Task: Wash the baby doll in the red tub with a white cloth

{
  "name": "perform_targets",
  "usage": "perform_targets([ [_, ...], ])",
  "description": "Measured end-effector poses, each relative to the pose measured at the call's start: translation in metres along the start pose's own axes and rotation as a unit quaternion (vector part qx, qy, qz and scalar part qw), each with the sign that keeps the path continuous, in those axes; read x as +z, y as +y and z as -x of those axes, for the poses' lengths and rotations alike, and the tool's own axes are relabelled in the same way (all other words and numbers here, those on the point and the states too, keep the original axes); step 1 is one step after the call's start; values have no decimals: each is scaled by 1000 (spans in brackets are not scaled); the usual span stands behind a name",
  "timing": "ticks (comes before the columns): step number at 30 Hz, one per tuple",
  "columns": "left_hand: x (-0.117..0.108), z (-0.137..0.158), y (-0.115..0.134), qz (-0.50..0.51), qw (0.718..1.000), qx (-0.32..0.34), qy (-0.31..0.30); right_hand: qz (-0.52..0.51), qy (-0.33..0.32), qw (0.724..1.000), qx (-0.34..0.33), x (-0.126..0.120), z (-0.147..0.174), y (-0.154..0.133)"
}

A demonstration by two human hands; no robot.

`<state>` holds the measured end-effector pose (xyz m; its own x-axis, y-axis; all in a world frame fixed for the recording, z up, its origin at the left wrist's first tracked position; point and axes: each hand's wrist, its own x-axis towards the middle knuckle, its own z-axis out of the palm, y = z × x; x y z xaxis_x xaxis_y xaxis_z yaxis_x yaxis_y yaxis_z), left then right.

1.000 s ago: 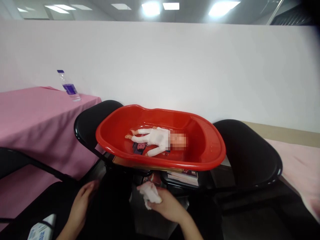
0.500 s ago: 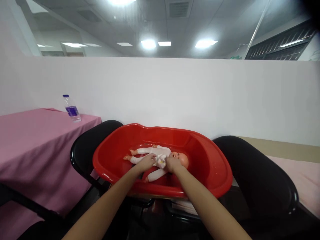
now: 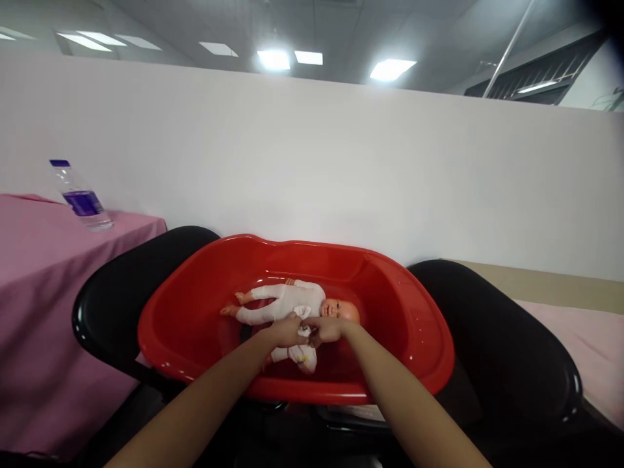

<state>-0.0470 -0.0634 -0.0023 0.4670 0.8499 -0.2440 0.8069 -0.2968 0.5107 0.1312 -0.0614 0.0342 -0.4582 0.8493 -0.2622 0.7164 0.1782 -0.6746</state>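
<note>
A baby doll (image 3: 299,299) in a white suit lies on its back in a red baby bath (image 3: 195,299), head to the right, bare feet to the left. Over the doll's near side, my left hand (image 3: 286,330) and my right hand (image 3: 325,329) meet, their fingers closed on a small white cloth (image 3: 303,356) with yellow marks. The lower part of this cloth hangs beside the doll's near arm, and my fingers cover its middle.
Black chairs flank the bath, one on the left (image 3: 121,292) and one on the right (image 3: 492,331). A water bottle (image 3: 84,200) stands on a pink-covered table (image 3: 63,260) at the left. Behind everything runs a white wall (image 3: 302,162).
My hands have come together and shifted towards the bath's near side, off the doll's chest. The cloth, bunched before, now hangs partly down. My view has turned slightly right and down.
</note>
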Motion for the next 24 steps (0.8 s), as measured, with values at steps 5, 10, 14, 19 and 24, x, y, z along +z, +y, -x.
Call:
perform_targets([
  [5, 4, 7, 9, -96, 995, -40, 0, 120, 56, 988, -78, -17, -3, 0],
  [10, 12, 5, 11, -188, 980, -56, -15, 246, 121, 960, -62, -51, 5, 23],
  [14, 27, -1, 4, -199, 976, -87, -23, 201, 71, 977, -28, -67, 14, 61],
  [19, 32, 0, -2, -204, 972, -114, -38, 100, 65, 990, -70, -70, 4, 86],
  [24, 20, 3, 0, -264, 954, -112, -87, 82, 15, 995, -45, -77, -7, 89],
])
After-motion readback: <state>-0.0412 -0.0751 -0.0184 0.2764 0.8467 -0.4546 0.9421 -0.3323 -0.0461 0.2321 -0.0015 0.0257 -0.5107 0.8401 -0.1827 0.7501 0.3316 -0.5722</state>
